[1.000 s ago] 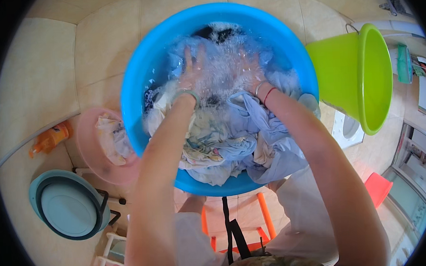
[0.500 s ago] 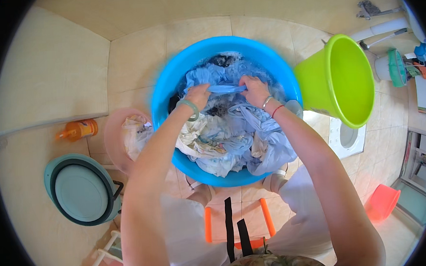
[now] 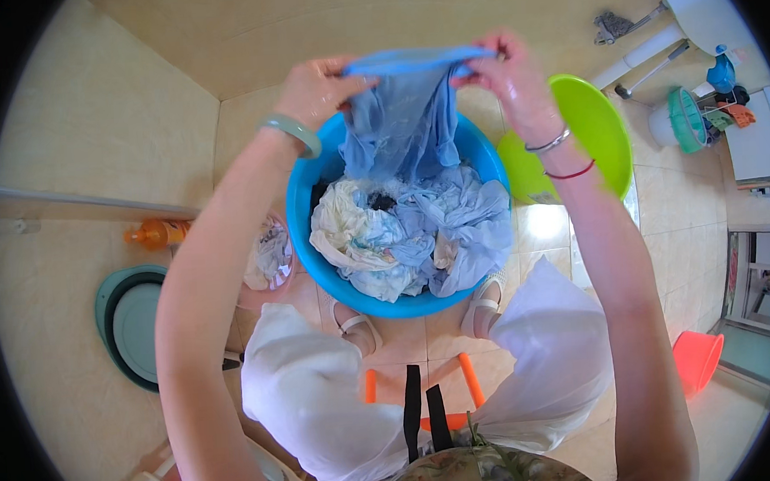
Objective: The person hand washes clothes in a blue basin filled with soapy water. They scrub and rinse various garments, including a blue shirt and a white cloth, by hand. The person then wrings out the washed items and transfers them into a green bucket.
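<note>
A wet blue garment (image 3: pixel 404 109) is stretched by its upper edge between my two hands, raised over the far side of a large blue tub (image 3: pixel 390 309). My left hand (image 3: pixel 320 89) pinches one end of that edge, and my right hand (image 3: pixel 516 77) grips the other. The garment's lower part hangs down into the tub. Below it lie soaked white and cream cloth (image 3: pixel 345 229) and a light blue cloth (image 3: pixel 480 218), with suds and something dark among them.
A lime green bucket (image 3: pixel 592 116) stands right of the tub. On the left are a pink basin (image 3: pixel 257 297) holding cloth, an orange bottle (image 3: pixel 154 234) and a teal basin (image 3: pixel 137 327). An orange stool frame (image 3: pixel 471 380) is between my legs. A coral bucket (image 3: pixel 696 362) stands far right.
Both hands have lifted the blue garment up and away from me, out of the water. It now hangs open instead of lying mostly in the tub. The view has shifted slightly.
</note>
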A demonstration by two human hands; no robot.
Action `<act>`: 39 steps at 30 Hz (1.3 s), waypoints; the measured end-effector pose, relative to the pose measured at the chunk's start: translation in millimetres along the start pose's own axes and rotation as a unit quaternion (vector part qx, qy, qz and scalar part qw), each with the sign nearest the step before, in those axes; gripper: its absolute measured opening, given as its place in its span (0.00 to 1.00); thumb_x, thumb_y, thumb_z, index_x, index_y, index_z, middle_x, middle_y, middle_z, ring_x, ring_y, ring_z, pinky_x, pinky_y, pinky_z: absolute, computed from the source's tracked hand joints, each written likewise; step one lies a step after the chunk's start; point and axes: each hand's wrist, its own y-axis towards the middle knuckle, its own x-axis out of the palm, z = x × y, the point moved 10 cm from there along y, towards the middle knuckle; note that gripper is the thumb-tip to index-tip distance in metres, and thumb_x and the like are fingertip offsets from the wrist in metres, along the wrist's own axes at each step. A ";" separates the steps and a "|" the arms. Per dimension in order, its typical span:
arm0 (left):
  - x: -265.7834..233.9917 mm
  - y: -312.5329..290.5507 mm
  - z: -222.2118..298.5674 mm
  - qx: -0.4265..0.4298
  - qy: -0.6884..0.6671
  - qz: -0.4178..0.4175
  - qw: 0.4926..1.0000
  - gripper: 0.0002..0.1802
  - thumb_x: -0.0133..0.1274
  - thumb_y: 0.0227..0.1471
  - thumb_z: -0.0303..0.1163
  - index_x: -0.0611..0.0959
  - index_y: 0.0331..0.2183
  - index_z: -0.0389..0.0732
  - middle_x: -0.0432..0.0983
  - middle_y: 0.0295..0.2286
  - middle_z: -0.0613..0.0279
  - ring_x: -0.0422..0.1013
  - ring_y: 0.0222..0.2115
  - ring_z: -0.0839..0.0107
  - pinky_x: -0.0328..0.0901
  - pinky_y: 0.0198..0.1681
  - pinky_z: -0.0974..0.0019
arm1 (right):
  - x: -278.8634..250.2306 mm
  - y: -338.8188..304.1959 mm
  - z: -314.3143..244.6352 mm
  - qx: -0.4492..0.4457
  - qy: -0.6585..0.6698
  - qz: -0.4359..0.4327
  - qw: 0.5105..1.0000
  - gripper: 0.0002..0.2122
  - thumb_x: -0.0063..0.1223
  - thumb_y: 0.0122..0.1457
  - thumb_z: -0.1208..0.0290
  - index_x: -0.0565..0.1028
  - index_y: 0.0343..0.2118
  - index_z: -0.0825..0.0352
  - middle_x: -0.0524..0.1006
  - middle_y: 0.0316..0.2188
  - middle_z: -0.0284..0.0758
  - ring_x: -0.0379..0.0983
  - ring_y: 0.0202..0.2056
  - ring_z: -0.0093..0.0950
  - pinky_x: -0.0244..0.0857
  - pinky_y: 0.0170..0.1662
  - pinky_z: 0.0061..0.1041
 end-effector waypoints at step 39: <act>138.2 16.2 -372.2 -0.125 0.669 -0.209 0.703 0.38 0.46 0.56 0.45 0.50 0.64 0.56 0.37 0.64 0.51 0.42 0.62 0.41 0.41 0.60 0.32 | 52.6 -76.4 387.7 0.221 -0.630 -0.336 0.664 0.30 0.40 0.61 0.54 0.51 0.65 0.55 0.38 0.68 0.38 0.32 0.67 0.46 0.49 0.62 0.50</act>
